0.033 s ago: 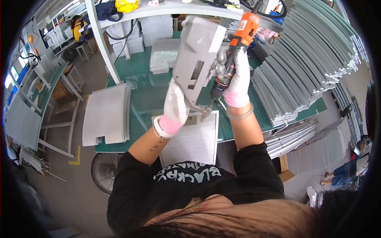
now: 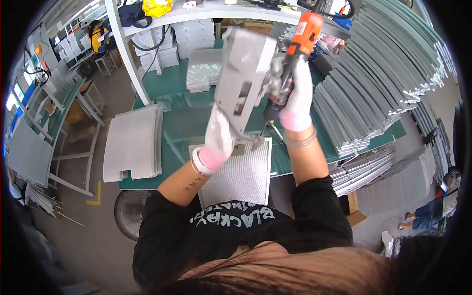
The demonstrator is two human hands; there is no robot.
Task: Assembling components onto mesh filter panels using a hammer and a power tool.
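My left hand (image 2: 219, 130), in a white glove with a pink cuff, is closed on the lower left edge of a grey box-shaped metal housing (image 2: 241, 69) with slots in its face. The housing is held up, tilted, above the bench. My right hand (image 2: 300, 96), gloved the same way, grips an orange and black power screwdriver (image 2: 307, 29), its black nose pointing down and toward me. The nose sits beside the housing's lower right corner, near a small metal piece; contact there is blurred. Below lies a framed mesh panel (image 2: 241, 177), at the bench's near edge.
A green-topped bench (image 2: 174, 123) spreads beneath. Stacked pale panels (image 2: 130, 142) stand at left, a tall pile of grey panels (image 2: 378, 73) at right. A shelf (image 2: 211, 14) crosses the back. A floor fan (image 2: 130, 214) is below left. Other people are in the background.
The housing and my left hand have shifted slightly down. My right hand and the power screwdriver have moved a little to the right. Both grips are unchanged.
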